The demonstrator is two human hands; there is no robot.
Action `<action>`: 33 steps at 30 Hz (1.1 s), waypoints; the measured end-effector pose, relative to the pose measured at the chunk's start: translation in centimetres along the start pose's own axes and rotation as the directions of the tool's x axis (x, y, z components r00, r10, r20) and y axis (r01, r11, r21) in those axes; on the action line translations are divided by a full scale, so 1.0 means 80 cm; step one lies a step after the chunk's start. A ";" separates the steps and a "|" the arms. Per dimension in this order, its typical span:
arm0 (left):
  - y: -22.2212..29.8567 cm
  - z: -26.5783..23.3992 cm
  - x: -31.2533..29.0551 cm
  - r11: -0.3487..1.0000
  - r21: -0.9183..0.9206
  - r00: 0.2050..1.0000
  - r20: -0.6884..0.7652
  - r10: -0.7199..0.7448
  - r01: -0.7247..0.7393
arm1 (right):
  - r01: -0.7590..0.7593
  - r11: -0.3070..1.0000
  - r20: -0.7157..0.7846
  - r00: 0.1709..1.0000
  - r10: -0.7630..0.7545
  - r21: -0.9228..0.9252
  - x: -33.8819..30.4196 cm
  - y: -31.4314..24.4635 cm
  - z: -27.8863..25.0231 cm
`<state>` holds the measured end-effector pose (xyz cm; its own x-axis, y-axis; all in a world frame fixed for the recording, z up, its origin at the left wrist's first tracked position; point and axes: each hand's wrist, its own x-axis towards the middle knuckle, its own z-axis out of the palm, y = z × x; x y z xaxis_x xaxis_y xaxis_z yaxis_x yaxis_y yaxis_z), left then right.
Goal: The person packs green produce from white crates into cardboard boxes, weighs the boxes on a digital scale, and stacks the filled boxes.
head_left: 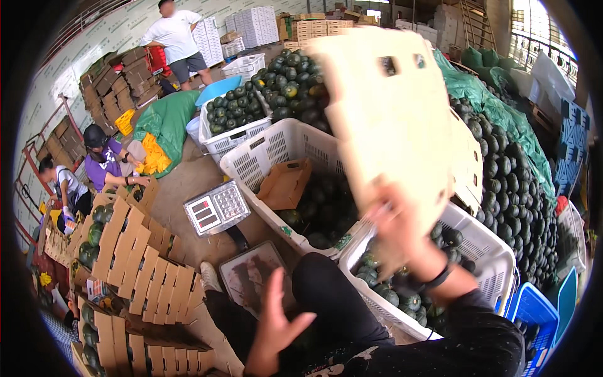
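My right hand [405,229] is closed on the edge of a tan cardboard carton [392,119], raised in front of me and smeared by motion. Cut-out holes show near its far edge. Below that arm stands a white plastic crate [496,257] of dark green squashes [402,298]. With fingers spread and nothing in it, my left hand [276,323] hovers over my lap, near the metal platform [256,273] of a floor scale. The scale's display unit [217,207] stands just beyond.
A big white crate [251,163] holds squashes and a loose carton [284,183]. Stacked cartons [135,251] line the left, where two people crouch. Heaped squashes [512,195] rise at right beside a blue crate [534,314]. Another person [174,38] stands at the back.
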<state>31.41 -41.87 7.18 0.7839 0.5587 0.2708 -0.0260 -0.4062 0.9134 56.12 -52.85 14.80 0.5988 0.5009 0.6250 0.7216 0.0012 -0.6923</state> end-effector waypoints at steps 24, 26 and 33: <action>-0.021 -0.143 -0.093 0.975 0.040 0.793 -0.589 -0.155 0.220 | -0.538 0.758 0.512 0.798 0.317 0.370 -0.043 0.083 -0.018; -0.028 -0.137 -0.118 0.939 0.103 0.704 -0.689 -0.171 0.329 | 0.012 0.991 0.625 0.775 -0.094 0.134 -0.084 0.070 -0.021; -0.055 -0.082 -0.166 0.808 0.187 0.522 -0.836 -0.168 0.559 | 0.241 0.919 0.812 0.434 -0.390 0.312 -0.184 0.093 -0.043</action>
<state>17.06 -42.78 1.52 -0.1051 0.9646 0.2419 0.5333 -0.1507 0.8324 53.84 -63.16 1.70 -0.3041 0.9199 0.2478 0.6987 0.3922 -0.5984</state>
